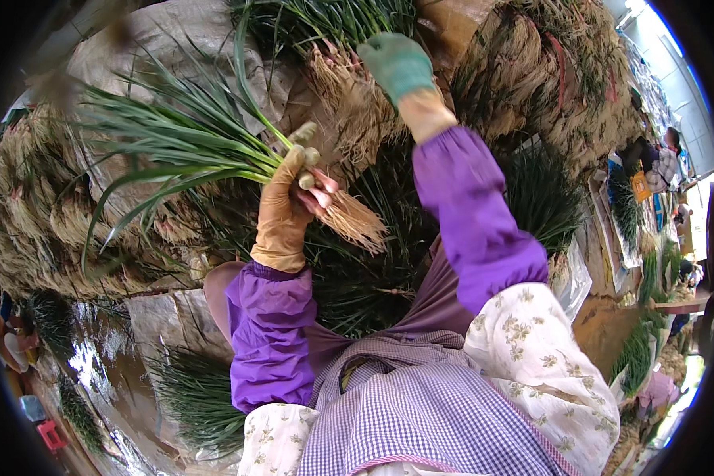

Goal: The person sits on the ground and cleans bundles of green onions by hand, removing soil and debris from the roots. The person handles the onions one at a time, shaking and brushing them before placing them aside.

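Note:
My left hand (288, 196), in a tan glove with pale fingertips, is closed around a small bunch of green garlic plants (214, 152). Their long leaves fan out to the left. Pinkish bulb ends (318, 193) and pale stringy roots (357, 223) stick out to the right. My right hand (397, 62), in a green-coated glove, is at the top by a heap of green garlic (333, 24), next to its pink stem ends and hanging roots (348, 89). Its fingers are blurred and partly hidden, so I cannot tell whether they grip any stalks.
Root-out piles of the plants lie to the left (41, 202) and upper right (547, 71). Loose dark leaves (363, 297) cover the ground between my knees. A leafy bundle (196, 392) lies at lower left by a wet floor (107, 363). People (663, 160) are far right.

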The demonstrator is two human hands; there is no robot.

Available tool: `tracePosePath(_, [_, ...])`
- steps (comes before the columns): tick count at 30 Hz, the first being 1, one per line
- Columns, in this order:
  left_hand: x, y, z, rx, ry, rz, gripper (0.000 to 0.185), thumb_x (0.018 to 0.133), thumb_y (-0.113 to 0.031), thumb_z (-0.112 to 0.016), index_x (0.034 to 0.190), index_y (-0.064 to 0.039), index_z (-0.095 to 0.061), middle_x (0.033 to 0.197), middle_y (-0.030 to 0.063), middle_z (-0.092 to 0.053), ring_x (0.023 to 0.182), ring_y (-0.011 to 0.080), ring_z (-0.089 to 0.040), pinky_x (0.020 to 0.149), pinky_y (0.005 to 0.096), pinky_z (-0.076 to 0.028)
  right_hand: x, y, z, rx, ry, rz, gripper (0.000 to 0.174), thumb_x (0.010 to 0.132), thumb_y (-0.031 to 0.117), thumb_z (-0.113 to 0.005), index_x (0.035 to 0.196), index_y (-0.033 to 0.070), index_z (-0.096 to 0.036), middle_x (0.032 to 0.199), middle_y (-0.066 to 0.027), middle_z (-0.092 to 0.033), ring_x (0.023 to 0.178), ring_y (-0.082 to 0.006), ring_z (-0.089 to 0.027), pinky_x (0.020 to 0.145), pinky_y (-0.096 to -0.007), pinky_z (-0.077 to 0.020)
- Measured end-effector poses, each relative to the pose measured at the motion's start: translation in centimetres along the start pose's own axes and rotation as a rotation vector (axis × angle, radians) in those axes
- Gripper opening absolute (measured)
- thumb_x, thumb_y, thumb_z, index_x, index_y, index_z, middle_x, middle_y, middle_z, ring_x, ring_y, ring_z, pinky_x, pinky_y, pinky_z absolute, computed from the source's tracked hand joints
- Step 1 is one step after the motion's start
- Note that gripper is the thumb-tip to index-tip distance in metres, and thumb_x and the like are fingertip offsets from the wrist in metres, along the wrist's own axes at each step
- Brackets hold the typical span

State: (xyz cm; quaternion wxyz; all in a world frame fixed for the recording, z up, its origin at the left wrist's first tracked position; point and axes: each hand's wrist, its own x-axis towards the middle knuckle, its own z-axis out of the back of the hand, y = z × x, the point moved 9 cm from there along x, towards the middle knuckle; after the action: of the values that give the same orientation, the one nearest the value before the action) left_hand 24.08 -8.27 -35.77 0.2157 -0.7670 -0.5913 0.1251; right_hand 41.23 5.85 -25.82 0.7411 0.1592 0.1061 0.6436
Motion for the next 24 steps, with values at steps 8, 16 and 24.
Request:
tracePosePath(8, [0.9,1.7,-1.3,-0.092,-0.041,0.020,0.025,0.092,-0.021,-0.061,0.111,-0.004,-0.060,0.122,0.0119,-0.060,0.089,0.0190,-0.066,0.081,0.0384,-0.056,9.7,-6.0,0.9,0.635,-0.127,0.188,0.036,0.071,0.021,-0.079,0.104,0.009,-0.071,0.099,-0.0063,-0.071,0.086,-0.0179,-0.068,0.076,-0.0318,-0.0543])
tracePosePath(16, [1.1,2.9,-0.8,-0.230,0.059,0.049,0.039,0.094,-0.021,-0.059,0.125,0.002,-0.050,0.088,0.0004,-0.056,0.065,0.0118,-0.054,0.061,0.0308,-0.057,6.7,1.7,0.4,-0.016,-0.108,0.110,0.046,0.079,0.043,-0.067,0.107,0.006,-0.069,0.100,-0.0150,-0.069,0.091,-0.0261,-0.066,0.083,-0.0386,-0.0513])
tracePosePath(24, [1.5,3.3,0.3,-0.198,0.032,0.091,0.037,0.094,-0.018,-0.058,0.124,0.002,-0.051,0.083,0.0001,-0.058,0.064,0.0117,-0.056,0.060,0.0315,-0.058,6.2,-2.1,0.0,0.732,0.234,0.006,0.029,0.075,0.027,-0.072,0.101,0.014,-0.072,0.091,-0.0038,-0.067,0.083,-0.0131,-0.062,0.072,-0.0299,-0.0503])
